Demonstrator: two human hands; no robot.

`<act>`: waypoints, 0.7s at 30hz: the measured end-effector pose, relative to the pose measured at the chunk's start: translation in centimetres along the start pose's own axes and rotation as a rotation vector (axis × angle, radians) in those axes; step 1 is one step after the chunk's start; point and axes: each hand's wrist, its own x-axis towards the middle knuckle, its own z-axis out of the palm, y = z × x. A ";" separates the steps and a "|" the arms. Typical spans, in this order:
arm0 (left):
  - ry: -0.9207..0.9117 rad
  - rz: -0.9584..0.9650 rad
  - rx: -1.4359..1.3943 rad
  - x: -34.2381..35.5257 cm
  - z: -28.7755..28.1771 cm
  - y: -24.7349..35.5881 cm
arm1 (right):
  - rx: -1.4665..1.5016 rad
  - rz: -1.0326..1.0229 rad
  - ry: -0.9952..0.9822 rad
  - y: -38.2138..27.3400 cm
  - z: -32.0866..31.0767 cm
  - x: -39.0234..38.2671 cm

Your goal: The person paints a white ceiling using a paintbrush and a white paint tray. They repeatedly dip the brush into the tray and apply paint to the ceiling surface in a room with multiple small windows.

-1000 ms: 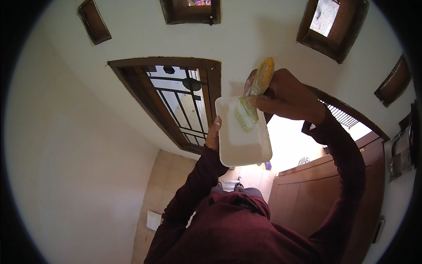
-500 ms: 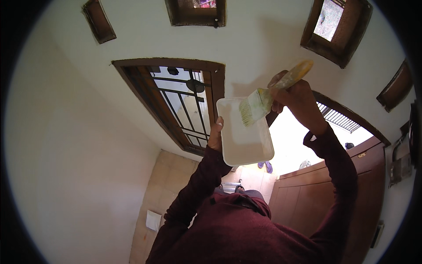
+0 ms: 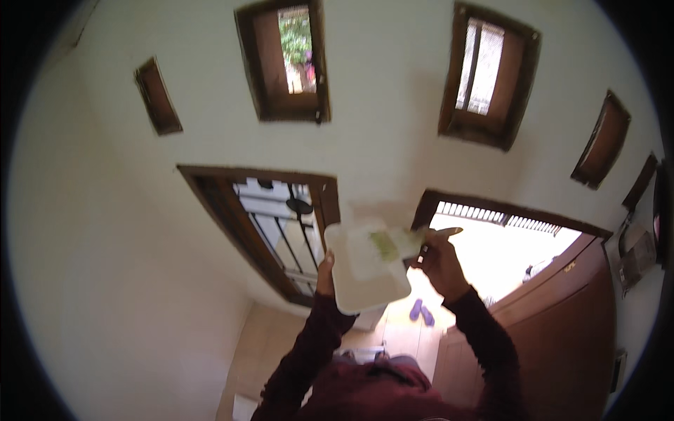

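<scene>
The paint brush (image 3: 407,243) is over the white tray (image 3: 368,291). It comes in across the right edge, near the top right corner, and its pale green bristles point left over the inside of the tray. The picture is blurry there, so I can't tell if the bristles touch the bottom. To do this brush work well, I think the tray should be held flat and firm, and the brush wiped softly on the edge so it does not drip.

The right hand (image 3: 442,270) has its fingers closed around the brush, by the handle. The left hand (image 3: 325,274) holds the tray by its left edge, with the thumb up on the rim and the other fingers hidden.

Past the tray, a barred window (image 3: 284,228) is on the left. Two purple slippers (image 3: 415,310) lie on the floor (image 3: 277,330), out past the bottom right corner. A brown door (image 3: 562,323) stands open on the right.
</scene>
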 end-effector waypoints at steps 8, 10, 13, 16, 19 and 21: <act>-0.004 0.006 -0.038 1.1 -1.2 0.1 | 0.251 -0.215 0.020 -5.8 3.5 0.3; -0.013 0.012 -0.048 1.4 -2.1 0.0 | 0.339 -0.273 0.065 -10.2 4.6 1.5; -0.034 0.047 -0.028 1.8 -3.2 -0.4 | 0.317 -0.618 -0.009 -18.4 6.0 3.2; -0.041 0.032 -0.062 1.8 -3.9 -0.7 | 0.161 -0.934 -0.054 -26.1 7.6 4.8; 0.016 0.020 -0.071 1.2 -4.0 -0.9 | 0.074 -1.085 0.092 -32.1 8.7 6.2; 0.041 0.020 -0.053 0.8 -3.9 -0.8 | -0.033 -1.180 0.143 -35.1 8.9 7.2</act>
